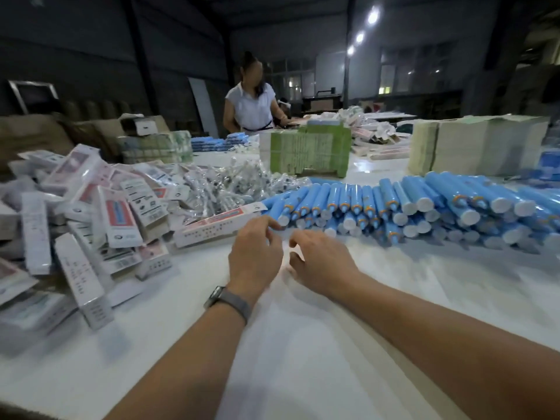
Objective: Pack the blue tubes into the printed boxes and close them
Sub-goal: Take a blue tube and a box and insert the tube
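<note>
A: Presently, both hands are seen over the white table [303,344], near centre. The left hand [254,253] is held with fingers loosely curled and apart; nothing is gripped. The right hand [321,262] is likewise loosely curled, with nothing held, though its fingertips are blurred.

B: Position of the task's things?

A: The blue tubes [409,204] are stacked in rows to the right and far of the hands, white caps facing near. One printed box [218,225] is lying flat just left of the tubes, beyond the left hand. Whether its end flap is open cannot be told. A loose heap of printed boxes [88,216] is spread along the left side.

B: Risks noted?

A: The tube stack is judged unstable: if one tube is pulled from the lower row, its neighbours may be rolled off toward the near edge. The lying box may be pushed away rather than lifted if it is caught by fingertips alone. A tube inserted crooked could crease a flap, so closure would be spoiled.

B: Anything else recorded?

A: Clear packets [224,186] are piled beyond the box, green bundled stacks [309,153] stand farther off, and another person [251,101] is working at the far end.
</note>
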Action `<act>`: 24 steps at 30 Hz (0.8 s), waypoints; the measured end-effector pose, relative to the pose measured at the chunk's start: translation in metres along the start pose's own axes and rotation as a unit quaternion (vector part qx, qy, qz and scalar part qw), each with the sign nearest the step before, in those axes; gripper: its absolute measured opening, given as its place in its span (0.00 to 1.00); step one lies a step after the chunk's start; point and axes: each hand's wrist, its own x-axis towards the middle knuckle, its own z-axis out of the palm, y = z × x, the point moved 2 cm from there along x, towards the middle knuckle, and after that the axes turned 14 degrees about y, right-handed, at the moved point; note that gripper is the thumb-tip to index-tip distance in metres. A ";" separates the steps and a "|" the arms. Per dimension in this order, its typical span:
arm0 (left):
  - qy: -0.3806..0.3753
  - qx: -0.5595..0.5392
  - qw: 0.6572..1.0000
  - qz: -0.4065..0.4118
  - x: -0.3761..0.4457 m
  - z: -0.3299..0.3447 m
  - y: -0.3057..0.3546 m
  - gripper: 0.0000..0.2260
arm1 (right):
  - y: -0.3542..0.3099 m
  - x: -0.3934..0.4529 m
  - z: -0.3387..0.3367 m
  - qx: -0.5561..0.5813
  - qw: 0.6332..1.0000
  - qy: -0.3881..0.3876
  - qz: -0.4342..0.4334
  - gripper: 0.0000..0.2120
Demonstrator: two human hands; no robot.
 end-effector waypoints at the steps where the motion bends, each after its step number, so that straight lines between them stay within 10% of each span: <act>1: -0.008 0.013 1.000 -0.010 0.002 -0.002 -0.002 0.10 | 0.000 0.000 0.000 -0.006 1.000 0.011 -0.002 0.10; 11: -0.005 0.381 0.924 -0.022 0.059 -0.081 -0.061 0.21 | 0.003 0.001 0.004 -0.018 1.000 0.020 -0.014 0.07; 24: -0.027 0.463 0.884 -0.058 0.095 -0.128 -0.092 0.23 | -0.001 0.000 -0.003 -0.015 1.000 -0.014 -0.001 0.07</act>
